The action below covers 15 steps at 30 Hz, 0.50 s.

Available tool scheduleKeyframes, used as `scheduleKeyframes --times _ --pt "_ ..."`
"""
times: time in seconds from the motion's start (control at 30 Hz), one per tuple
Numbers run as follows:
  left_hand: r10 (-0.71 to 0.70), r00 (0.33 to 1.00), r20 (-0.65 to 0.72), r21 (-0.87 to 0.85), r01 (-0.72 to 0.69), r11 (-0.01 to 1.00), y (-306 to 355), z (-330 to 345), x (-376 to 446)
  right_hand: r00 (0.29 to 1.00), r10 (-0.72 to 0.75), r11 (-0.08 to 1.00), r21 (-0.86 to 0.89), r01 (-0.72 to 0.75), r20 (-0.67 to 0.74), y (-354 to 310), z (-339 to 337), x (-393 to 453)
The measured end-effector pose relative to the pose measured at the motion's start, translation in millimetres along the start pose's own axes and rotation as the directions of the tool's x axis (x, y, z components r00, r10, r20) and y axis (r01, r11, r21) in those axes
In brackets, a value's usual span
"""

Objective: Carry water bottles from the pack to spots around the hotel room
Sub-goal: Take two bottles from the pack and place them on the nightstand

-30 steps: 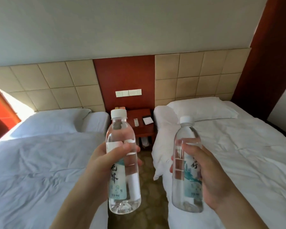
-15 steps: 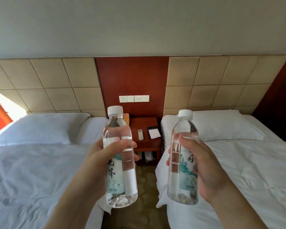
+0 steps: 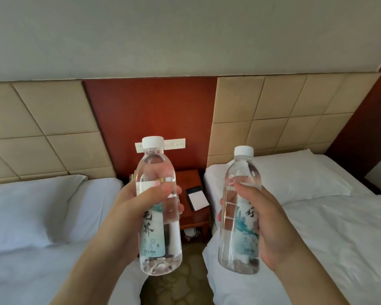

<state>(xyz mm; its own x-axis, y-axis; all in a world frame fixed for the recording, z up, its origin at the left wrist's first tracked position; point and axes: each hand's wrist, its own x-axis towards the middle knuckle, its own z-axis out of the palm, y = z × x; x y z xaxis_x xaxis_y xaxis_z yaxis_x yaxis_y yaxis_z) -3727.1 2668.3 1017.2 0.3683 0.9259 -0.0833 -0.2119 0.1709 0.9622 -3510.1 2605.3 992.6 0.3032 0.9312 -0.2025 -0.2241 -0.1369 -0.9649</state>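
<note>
I hold two clear water bottles with white caps and teal-printed labels upright in front of me. My left hand (image 3: 128, 214) grips the left water bottle (image 3: 157, 219) round its middle, thumb across the front. My right hand (image 3: 271, 225) grips the right water bottle (image 3: 238, 216) the same way, slightly lower. Both bottles hang over the narrow aisle between two beds. The bottle pack is out of view.
A red-brown wooden nightstand (image 3: 193, 208) stands straight ahead between the beds, with a notepad (image 3: 197, 199) on top. White beds lie to the left (image 3: 31, 227) and right (image 3: 328, 227). A switch panel (image 3: 176, 144) sits on the red wall panel. Patterned carpet (image 3: 183, 282) runs below.
The nightstand and headboard have grown larger and closer as I moved along the aisle. Both bottles stay gripped and upright, and the left one has risen a little.
</note>
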Motion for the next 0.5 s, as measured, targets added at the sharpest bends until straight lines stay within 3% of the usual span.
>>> scheduleKeyframes --times 0.5 --pt "0.111 0.982 -0.154 0.054 -0.104 0.993 -7.7 -26.8 269.5 0.961 0.092 0.996 -0.025 -0.088 0.259 -17.0 24.7 323.0"
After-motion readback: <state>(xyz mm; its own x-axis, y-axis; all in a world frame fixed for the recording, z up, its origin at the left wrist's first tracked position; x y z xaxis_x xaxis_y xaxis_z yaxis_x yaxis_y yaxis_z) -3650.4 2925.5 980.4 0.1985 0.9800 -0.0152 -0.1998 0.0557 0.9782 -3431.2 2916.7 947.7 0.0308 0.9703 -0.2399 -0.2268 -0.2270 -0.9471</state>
